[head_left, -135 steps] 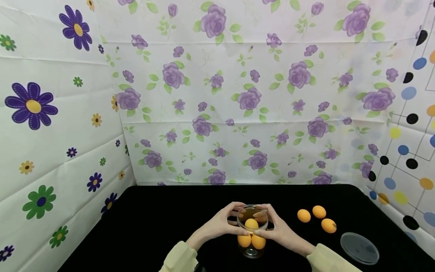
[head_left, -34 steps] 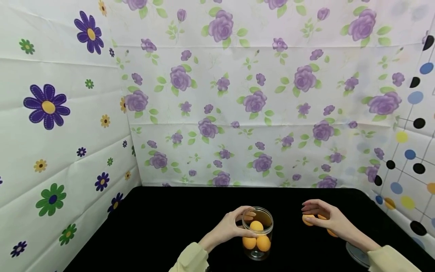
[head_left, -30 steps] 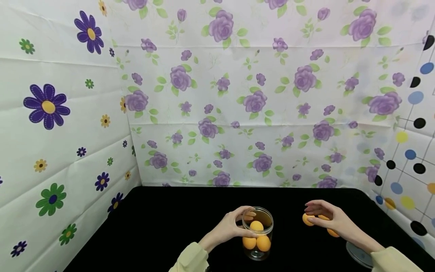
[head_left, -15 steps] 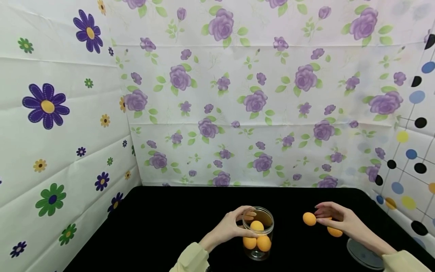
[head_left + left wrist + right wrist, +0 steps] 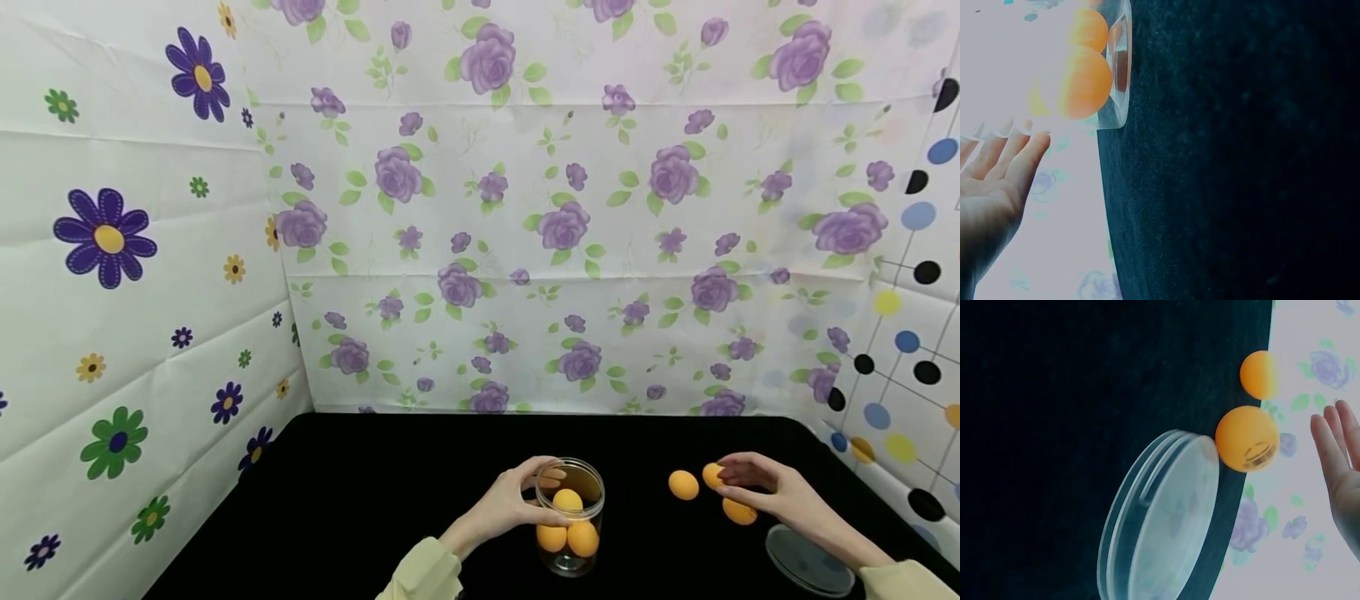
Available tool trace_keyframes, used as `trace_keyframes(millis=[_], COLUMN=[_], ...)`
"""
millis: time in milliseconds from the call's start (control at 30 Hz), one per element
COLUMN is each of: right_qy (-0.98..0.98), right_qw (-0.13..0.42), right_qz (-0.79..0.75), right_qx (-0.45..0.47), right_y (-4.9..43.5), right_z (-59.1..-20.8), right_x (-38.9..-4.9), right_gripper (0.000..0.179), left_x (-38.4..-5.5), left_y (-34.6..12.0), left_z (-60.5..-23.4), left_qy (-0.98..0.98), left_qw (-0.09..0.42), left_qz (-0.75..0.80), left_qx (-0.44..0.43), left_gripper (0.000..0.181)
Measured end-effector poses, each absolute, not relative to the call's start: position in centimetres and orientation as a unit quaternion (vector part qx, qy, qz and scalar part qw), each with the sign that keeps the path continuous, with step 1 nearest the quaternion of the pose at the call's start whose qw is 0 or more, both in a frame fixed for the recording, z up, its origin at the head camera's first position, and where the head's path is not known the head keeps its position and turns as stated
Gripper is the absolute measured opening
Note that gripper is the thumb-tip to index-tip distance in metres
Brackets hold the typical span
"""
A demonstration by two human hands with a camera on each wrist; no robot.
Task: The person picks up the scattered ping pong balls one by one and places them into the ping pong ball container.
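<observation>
A clear round jar [image 5: 570,562] with orange table tennis balls [image 5: 582,538] inside stands upright on the black table. My left hand [image 5: 510,504] grips it near the rim from the left, thumb in front and fingers behind; in the left wrist view the fingers of this hand [image 5: 997,181] lie along the jar's side. To the right, my right hand [image 5: 783,496] hovers above a loose group of three balls: a left ball [image 5: 683,485], a back ball [image 5: 712,476] partly behind the fingertips, and a front ball [image 5: 739,512] with a dark print. Its fingers are loosely bent around nothing.
A clear round lid [image 5: 808,562] lies on the table below my right wrist, close to the printed ball. Flowered sheets [image 5: 525,333] hang behind the black table [image 5: 390,483] and at its left; a dotted sheet [image 5: 892,375] hangs at the right.
Earlier both hands held the jar. My right hand has since left it for the loose balls and drifted right across them, uncovering the left ball. Left hand and jar stay put.
</observation>
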State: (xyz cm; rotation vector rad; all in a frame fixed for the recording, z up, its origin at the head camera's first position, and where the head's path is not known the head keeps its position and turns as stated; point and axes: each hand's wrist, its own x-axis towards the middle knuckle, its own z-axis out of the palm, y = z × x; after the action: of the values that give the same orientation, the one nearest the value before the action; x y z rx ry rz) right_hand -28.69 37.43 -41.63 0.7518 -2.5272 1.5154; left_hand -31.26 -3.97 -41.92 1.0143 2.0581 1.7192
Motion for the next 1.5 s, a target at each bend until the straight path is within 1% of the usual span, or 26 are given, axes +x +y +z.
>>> trace_keyframes(millis=[233, 500, 700, 867, 1333, 1500], right_qy=[-0.879, -0.904, -0.906, -0.915, -0.905, -0.905], right_qw=[0.061, 0.06, 0.051, 0.031, 0.009, 0.001], right_qz=[0.445, 0.41, 0.406, 0.392, 0.403, 0.401], right_qx=[0.162, 0.108, 0.105, 0.092, 0.135, 0.141], right_y=[38.2, 38.8, 38.9, 38.9, 39.7, 39.6], right_z=[-41.9, -42.4, -42.5, -42.6, -43.4, -43.4], right_x=[-28.6, -28.7, -28.8, -29.0, -29.4, -29.5], right_gripper=[0.044, 0.05, 0.052, 0.054, 0.052, 0.051], left_x=[-31.1, -31.1, -31.1, -31.1, -31.2, -30.6], left_y=[-4.0, -4.0, -4.1, -4.1, -4.0, -4.1], left_z=[-42.2, -42.2, -42.2, -42.1, -42.0, -41.3], left_qy=[0.716, 0.718, 0.716, 0.712, 0.707, 0.702], left_qw=[0.131, 0.127, 0.128, 0.131, 0.133, 0.139], left_qz=[0.591, 0.588, 0.591, 0.594, 0.595, 0.6], left_qx=[0.347, 0.348, 0.348, 0.351, 0.359, 0.357], left_gripper=[0.061, 0.062, 0.061, 0.061, 0.065, 0.063])
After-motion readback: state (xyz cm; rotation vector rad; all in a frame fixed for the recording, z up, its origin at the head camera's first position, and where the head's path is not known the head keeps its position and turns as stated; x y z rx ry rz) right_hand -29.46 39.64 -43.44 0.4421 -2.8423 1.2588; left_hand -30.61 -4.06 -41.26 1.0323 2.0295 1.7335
